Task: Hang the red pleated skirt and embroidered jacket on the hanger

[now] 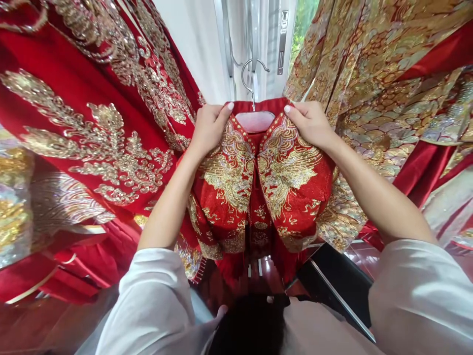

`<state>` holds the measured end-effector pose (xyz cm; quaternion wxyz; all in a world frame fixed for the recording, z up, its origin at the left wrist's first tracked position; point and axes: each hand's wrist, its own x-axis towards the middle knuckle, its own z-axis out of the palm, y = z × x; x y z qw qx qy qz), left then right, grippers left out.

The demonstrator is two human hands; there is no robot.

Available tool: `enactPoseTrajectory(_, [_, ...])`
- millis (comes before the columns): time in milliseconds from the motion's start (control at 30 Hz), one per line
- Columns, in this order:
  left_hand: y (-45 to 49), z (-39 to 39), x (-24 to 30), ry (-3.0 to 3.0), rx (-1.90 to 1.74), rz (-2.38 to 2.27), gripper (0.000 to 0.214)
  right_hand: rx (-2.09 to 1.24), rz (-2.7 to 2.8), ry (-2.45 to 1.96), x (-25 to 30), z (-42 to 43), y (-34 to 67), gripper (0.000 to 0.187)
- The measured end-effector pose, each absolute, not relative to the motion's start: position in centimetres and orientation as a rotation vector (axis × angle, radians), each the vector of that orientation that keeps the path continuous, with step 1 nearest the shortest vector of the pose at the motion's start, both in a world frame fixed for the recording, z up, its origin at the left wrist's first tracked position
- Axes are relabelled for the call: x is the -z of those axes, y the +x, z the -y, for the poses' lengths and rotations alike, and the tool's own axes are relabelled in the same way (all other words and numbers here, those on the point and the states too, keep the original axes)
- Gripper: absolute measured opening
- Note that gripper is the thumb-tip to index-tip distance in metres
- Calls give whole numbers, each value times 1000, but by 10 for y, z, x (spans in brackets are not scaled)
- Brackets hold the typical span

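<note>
A short red jacket (291,182) with gold and silver embroidery hangs upright in front of me, its front edges parted. Inside its collar sits a pale hanger (254,121), whose metal hook (244,74) rises above. My left hand (212,125) is closed on the jacket's left collar and shoulder, thumb on top. On the opposite shoulder my right hand (310,123) grips the same way, thumb pressed at the collar edge. The fingers of both hands are mostly hidden behind the cloth.
Red garments with silver sequins (111,148) hang close on the left. Gold-patterned garments (369,98) crowd the right side. Behind the hook stands a white door frame (284,49) with a metal latch. A black panel (332,281) with a metal edge lies low at right.
</note>
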<state>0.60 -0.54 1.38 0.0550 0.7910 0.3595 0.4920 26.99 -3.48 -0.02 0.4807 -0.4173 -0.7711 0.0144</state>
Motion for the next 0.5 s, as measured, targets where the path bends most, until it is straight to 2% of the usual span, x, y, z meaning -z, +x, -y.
enactPoseTrajectory(167, [-44,14,-16,2459,-780,-957,30,-594,2072,-1108,-2,53,321,31])
enactPoseTrajectory(267, [-55,16,2,2474,-732,-1004,36,-796,2017,-1247,13,66,341,38])
enactPoseTrajectory(333, [-47,18,19,2494,-941,-1201,37,-633,1901,-1336,30,72,338,40])
enactPoseTrajectory(500, [-15,33,51,2332,-1534,-1686,41,260,1592,-1481,64,82,306,41])
